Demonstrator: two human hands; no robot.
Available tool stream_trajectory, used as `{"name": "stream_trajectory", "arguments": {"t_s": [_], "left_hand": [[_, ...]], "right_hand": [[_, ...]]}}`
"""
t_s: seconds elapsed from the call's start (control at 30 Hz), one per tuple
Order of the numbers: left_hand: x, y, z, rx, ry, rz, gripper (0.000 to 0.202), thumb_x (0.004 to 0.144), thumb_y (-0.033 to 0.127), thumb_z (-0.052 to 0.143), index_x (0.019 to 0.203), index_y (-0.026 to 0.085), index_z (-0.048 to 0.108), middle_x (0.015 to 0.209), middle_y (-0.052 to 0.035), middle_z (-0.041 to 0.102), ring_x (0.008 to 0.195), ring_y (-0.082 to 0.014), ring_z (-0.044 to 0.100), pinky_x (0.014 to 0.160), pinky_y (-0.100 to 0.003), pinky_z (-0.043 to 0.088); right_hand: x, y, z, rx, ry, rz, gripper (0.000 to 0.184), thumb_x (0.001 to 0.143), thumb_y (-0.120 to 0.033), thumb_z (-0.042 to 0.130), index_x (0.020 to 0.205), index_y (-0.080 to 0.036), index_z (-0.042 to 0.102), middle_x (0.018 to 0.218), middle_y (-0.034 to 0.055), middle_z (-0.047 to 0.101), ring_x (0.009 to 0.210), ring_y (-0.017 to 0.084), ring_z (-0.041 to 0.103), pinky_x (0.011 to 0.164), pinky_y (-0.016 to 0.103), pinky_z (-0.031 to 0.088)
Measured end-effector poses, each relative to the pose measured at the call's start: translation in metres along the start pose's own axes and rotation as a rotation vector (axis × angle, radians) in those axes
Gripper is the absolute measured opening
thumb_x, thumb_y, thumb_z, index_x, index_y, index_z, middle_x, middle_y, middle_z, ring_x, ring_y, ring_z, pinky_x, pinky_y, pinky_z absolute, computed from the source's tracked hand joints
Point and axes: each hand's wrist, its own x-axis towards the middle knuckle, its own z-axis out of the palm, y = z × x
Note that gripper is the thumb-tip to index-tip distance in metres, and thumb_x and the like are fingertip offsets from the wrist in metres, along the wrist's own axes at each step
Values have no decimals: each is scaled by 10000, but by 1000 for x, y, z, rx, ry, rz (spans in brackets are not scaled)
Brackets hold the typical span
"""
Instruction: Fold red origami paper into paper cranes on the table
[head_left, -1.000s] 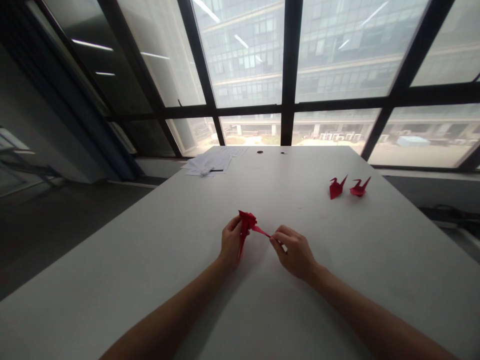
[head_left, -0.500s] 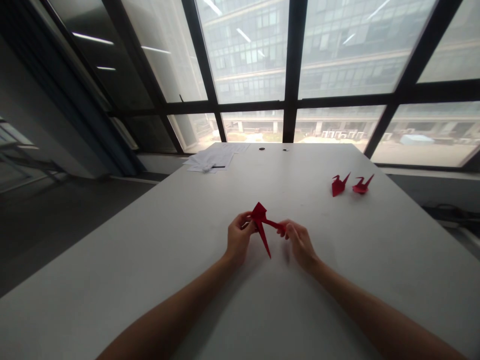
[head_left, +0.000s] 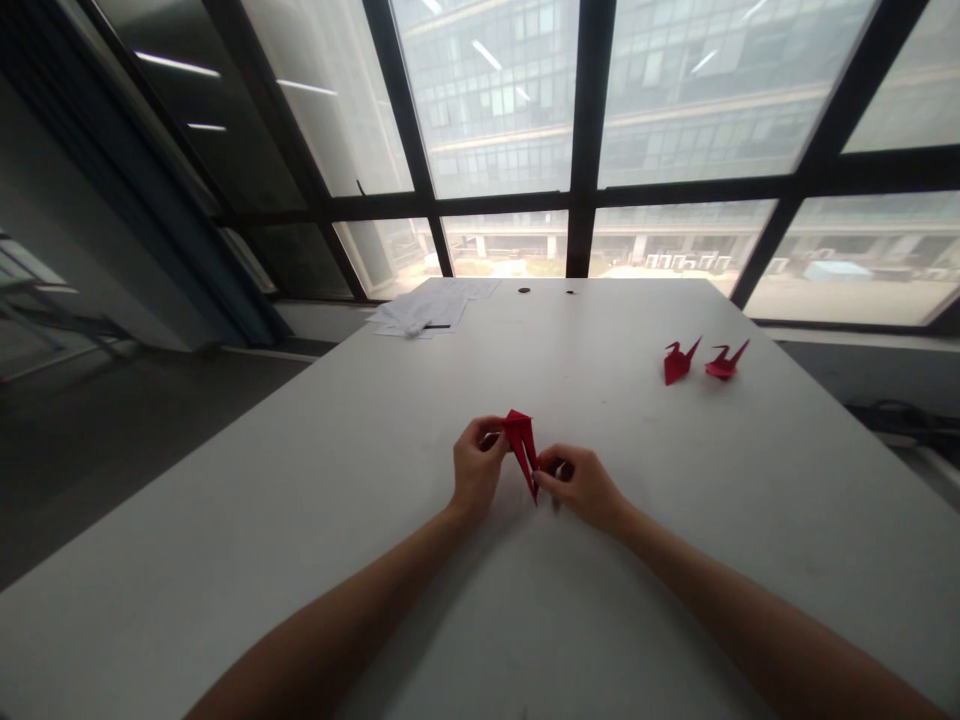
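Note:
A half-folded piece of red origami paper (head_left: 522,444) hangs between my two hands over the middle of the white table (head_left: 315,520), its narrow point facing down. My left hand (head_left: 475,474) pinches the top of the fold from the left. From the right, my right hand (head_left: 576,484) pinches the lower point. Both hands are closed on the paper and nearly touch each other.
Two finished red paper cranes (head_left: 679,361) (head_left: 726,361) stand side by side at the right of the table. A loose stack of white sheets (head_left: 429,311) lies at the far left corner. Two small dark holes (head_left: 523,290) sit near the far edge, below tall windows.
My right hand has folded the sideways flap down against the other point and moved closer to my left hand. The paper has shifted from spread out to narrow and closed.

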Motion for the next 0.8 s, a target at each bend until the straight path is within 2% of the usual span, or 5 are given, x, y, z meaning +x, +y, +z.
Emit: {"name": "stream_trajectory", "arguments": {"t_s": [0.17,0.4,0.57,0.7,0.8], "left_hand": [[3,-1,-1,-6,40,25,275,734,311,785,908,139,661,835,-29,675,745,-139,639,657,-241,525],[3,-1,-1,-4,46,28,280,750,324,771,932,146,655,855,-28,679,755,-145,650,669,-253,537],[-2,3,0,69,-154,-22,278,770,347,759,929,143,655,849,-48,696,745,-158,662,666,-262,544],[-5,6,1,137,-352,10,241,866,373,645,929,142,670,861,-55,703,751,-160,660,707,-277,547],[-7,6,2,147,-420,-12,261,898,392,604,979,149,657,886,-60,709,784,-176,677,722,-291,556]], "right_hand": [[1,2,0,-18,0,-9,181,755,-133,590,896,-182,692,701,-19,651,585,109,533,549,223,418],[-1,1,-1,-49,13,-42,173,763,-172,646,932,-200,670,732,-17,638,598,111,534,550,229,432],[2,-3,-6,112,259,-87,457,803,-310,707,1236,-242,578,1107,79,635,834,173,614,614,267,506],[4,-4,-9,113,302,-181,127,852,-314,677,929,-217,709,1010,68,634,874,184,611,692,291,511],[5,-1,-8,144,315,-175,167,894,-318,629,808,-201,712,922,60,639,804,172,608,652,282,502]]}}
